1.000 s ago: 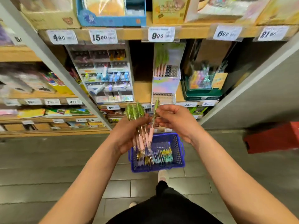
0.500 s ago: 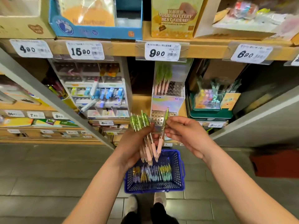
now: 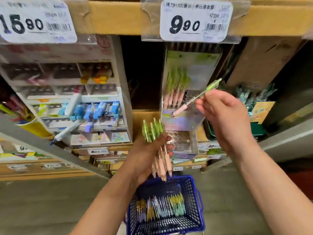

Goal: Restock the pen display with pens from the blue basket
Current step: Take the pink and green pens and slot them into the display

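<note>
Only a few pens (image 3: 176, 87) stand at the left edge of the pen display (image 3: 182, 123), so, with the right hand (image 3: 225, 119) pinching one pen (image 3: 194, 100) over its holes, the left hand (image 3: 145, 158) gripping a bundle (image 3: 153, 131) and more lying in the blue basket (image 3: 196, 223), most restocking looks undone.
</note>
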`<act>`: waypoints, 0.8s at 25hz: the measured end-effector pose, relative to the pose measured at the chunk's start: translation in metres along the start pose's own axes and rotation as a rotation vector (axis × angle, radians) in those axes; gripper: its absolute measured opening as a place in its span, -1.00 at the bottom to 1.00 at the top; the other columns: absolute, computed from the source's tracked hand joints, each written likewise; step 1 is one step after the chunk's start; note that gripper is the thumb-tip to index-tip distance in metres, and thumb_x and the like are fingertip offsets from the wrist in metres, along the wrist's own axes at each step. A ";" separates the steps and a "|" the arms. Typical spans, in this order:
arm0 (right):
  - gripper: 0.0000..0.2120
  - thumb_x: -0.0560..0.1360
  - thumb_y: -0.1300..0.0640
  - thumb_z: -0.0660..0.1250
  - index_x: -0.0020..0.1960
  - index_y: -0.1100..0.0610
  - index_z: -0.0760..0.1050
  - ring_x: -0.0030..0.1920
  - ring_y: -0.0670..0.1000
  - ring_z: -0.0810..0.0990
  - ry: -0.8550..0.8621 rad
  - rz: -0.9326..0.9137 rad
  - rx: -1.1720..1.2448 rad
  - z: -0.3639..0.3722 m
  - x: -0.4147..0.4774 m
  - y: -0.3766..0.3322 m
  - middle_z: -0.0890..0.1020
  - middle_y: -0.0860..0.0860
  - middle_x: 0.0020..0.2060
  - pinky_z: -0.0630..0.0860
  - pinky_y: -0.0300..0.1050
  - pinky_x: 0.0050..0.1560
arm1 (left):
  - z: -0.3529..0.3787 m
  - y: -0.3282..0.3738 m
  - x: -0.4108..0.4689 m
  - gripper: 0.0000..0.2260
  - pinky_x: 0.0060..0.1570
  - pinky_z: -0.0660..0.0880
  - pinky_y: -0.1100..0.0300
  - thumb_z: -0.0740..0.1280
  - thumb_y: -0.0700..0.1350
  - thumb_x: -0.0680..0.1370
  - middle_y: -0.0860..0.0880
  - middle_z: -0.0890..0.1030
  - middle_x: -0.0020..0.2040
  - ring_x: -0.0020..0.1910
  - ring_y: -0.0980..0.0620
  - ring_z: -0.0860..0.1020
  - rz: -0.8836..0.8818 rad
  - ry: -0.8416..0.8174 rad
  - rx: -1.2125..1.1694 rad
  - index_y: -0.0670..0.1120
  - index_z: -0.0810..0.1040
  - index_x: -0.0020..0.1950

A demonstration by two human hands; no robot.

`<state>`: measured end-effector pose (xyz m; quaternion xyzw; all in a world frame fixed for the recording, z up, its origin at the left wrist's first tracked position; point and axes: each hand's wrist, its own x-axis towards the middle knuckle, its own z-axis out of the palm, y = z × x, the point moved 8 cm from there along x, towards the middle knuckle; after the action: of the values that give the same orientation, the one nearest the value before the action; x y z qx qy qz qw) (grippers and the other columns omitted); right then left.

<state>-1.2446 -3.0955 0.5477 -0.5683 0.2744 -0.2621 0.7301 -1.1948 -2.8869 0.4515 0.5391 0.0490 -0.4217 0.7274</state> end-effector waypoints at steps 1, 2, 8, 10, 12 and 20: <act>-0.92 0.55 0.18 0.40 -0.04 0.18 0.64 -0.08 0.03 0.73 0.051 -0.081 -0.042 0.002 0.011 -0.013 0.74 0.08 -0.20 0.65 -0.15 0.00 | 0.000 0.001 0.005 -0.63 -0.15 0.67 0.07 0.45 -0.11 0.53 -0.15 0.75 0.03 -0.05 -0.09 0.74 0.011 -0.013 0.003 -0.21 0.56 0.30; -0.94 0.52 0.18 0.40 -0.08 0.14 0.64 -0.09 0.03 0.74 0.095 -0.156 -0.102 0.004 0.021 -0.024 0.75 0.07 -0.22 0.66 -0.09 0.02 | 0.000 0.000 0.009 -0.65 -0.15 0.67 0.06 0.45 -0.12 0.54 -0.13 0.75 0.01 -0.06 -0.08 0.73 0.015 -0.022 0.003 -0.21 0.58 0.28; -0.89 0.46 -0.01 0.38 -0.09 -0.03 0.66 -0.15 -0.11 0.72 0.108 -0.355 -0.629 0.026 0.041 -0.029 0.74 -0.12 -0.26 0.67 0.04 0.02 | -0.007 -0.006 0.024 -0.68 -0.16 0.65 0.07 0.49 -0.09 0.51 -0.16 0.73 -0.01 -0.13 -0.08 0.71 0.024 -0.065 0.002 -0.20 0.63 0.21; -0.88 0.49 -0.04 0.41 -0.06 -0.01 0.65 -0.19 -0.16 0.71 0.084 -0.399 -0.667 0.031 0.038 -0.027 0.73 -0.11 -0.27 0.67 -0.04 -0.06 | -0.008 -0.006 0.026 -0.73 -0.21 0.64 0.10 0.47 -0.10 0.54 -0.16 0.72 -0.03 -0.18 -0.06 0.69 0.015 -0.059 0.006 -0.21 0.64 0.17; -0.85 0.51 -0.04 0.43 -0.05 0.02 0.67 -0.23 -0.23 0.66 0.079 -0.474 -0.739 0.035 0.036 -0.031 0.70 -0.13 -0.28 0.61 -0.26 -0.14 | -0.005 -0.005 0.027 -0.76 -0.26 0.63 0.12 0.45 -0.09 0.56 -0.16 0.71 -0.07 -0.22 -0.04 0.68 0.004 -0.066 0.021 -0.21 0.65 0.15; -0.86 0.54 -0.01 0.40 -0.02 0.02 0.68 -0.27 -0.31 0.60 -0.097 -0.548 -1.031 0.071 0.042 -0.021 0.55 -0.28 -0.37 0.49 -0.51 -0.17 | 0.000 0.002 0.032 -0.82 -0.26 0.64 0.13 0.45 -0.10 0.56 -0.14 0.71 -0.11 -0.25 -0.02 0.68 0.009 -0.070 -0.013 -0.18 0.66 0.10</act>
<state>-1.1661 -3.0805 0.5787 -0.9117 0.1758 -0.2478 0.2765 -1.1731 -2.9049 0.4361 0.5195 0.0239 -0.4367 0.7341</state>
